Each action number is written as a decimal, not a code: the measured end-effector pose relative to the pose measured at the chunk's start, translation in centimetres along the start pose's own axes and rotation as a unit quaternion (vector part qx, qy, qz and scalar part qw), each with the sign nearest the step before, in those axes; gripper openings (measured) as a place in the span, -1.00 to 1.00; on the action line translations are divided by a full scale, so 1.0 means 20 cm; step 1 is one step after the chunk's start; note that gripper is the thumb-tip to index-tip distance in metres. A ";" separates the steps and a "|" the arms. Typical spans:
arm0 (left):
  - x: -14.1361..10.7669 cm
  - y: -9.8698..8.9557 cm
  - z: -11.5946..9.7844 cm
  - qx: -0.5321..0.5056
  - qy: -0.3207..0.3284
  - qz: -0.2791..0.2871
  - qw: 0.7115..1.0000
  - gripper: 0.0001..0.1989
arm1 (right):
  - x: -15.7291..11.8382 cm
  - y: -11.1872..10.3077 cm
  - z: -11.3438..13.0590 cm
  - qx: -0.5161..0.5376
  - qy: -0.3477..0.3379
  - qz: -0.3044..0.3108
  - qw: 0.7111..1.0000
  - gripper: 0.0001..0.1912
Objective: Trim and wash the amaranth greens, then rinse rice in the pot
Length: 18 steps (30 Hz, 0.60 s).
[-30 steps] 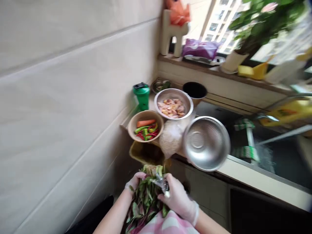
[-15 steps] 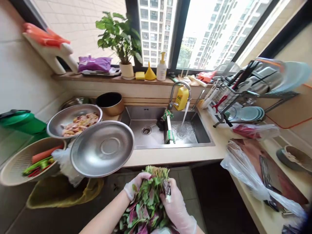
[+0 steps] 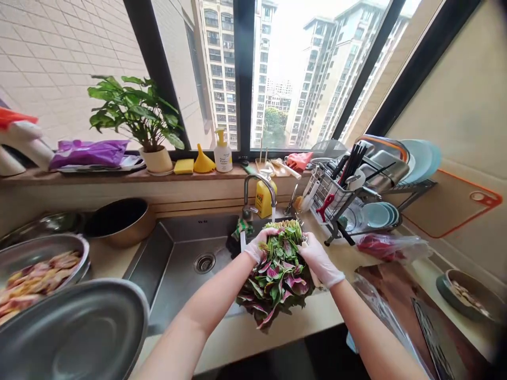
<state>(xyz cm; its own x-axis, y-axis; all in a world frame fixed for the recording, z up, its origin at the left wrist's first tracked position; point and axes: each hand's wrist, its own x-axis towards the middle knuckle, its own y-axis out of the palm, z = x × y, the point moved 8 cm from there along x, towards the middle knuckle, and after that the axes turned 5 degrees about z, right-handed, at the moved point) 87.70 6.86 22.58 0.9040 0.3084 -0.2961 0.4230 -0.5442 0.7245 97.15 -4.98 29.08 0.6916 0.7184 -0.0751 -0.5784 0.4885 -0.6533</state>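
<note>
Between gloved hands (image 3: 291, 252) — ruffled, purple-veined leaves (image 3: 279, 274).

Black-framed windows (image 3: 244, 79) — daylit towers (image 3: 325, 68) beyond; tiled wall (image 3: 71, 58) left.

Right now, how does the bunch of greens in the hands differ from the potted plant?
The leafy bunch shows purple and green leaves; the potted plant is plain green. The bunch is held between the gloved left hand and right hand, while the plant stands in a pale pot on the windowsill. The bunch has its cut stems uppermost and leaves hanging; the plant has its leaves on top. Both are leafy.
</note>
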 end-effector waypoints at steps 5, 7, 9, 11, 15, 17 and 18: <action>0.16 -0.35 -0.03 0.095 0.049 -0.148 0.983 -0.23 | 0.31 0.01 -0.27 -0.035 0.084 -0.034 0.995 -0.66; 0.09 -0.51 -0.03 0.148 0.078 -0.193 0.967 -0.12 | 0.30 0.00 -0.42 -0.049 0.101 -0.039 0.993 -0.62; 0.00 -0.64 -0.07 0.282 0.115 -0.217 0.927 -0.22 | 0.21 -0.02 -0.57 -0.045 0.119 -0.027 0.992 -0.54; -0.09 -0.71 -0.13 0.458 0.154 -0.240 0.842 -0.37 | 0.08 -0.04 -0.73 -0.022 0.156 -0.007 0.988 -0.45; -0.12 -0.72 -0.32 0.679 0.166 -0.298 0.650 -0.45 | -0.17 -0.05 -1.00 0.073 0.194 0.036 0.978 -0.39; -0.04 -0.67 -0.43 0.749 0.130 -0.315 0.569 -0.40 | -0.21 -0.09 -1.11 0.093 0.191 0.022 0.977 -0.40; 0.01 -0.64 -0.49 0.777 0.111 -0.320 0.531 -0.37 | -0.21 -0.12 -1.16 0.090 0.192 0.016 0.977 -0.40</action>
<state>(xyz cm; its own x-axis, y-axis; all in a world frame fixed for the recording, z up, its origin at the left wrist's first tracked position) 81.92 21.55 19.24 0.5881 0.8081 0.0335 0.3368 -0.2070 -0.9186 105.61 -20.70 13.60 0.7632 0.5131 -0.3927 -0.6452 0.5731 -0.5052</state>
